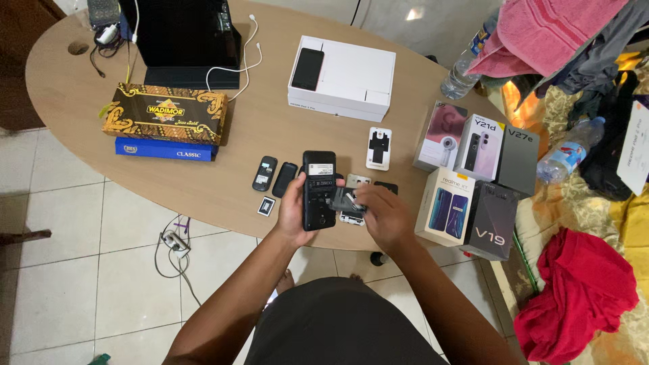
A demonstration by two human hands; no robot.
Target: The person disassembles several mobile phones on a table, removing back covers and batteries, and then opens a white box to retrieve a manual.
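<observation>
The left hand [292, 213] is wrapped around a black phone [319, 190], held upright over the near edge of the bench [223, 182], its back towards the camera and apparently uncovered, with labels showing where a cover would sit. The right hand [382, 215], just beside it, pinches a small dark part [346, 200] between thumb and fingertips, pressed against the phone's right edge; whether it is a battery or a cover piece cannot be told. Judging from this, the phone is opened and the part is neither clearly seated nor clearly free, so the work looks midway. Just beyond the left hand lie a small dark handset [264, 173] and a black oval cover [284, 179], with a tiny square card [266, 206] nearer its wrist. Beyond the right hand sit a white and black backing piece [378, 148] and a silvery flat part [357, 181], partly hidden. Further off to the right of that hand stands a cluster of phone boxes [473, 182]; well beyond both hands a white box [351, 78] carries another dark phone [307, 69]. Far to the left a patterned gold and black box [164, 112] rests on a blue box [162, 149], near a dark laptop [182, 40].
</observation>
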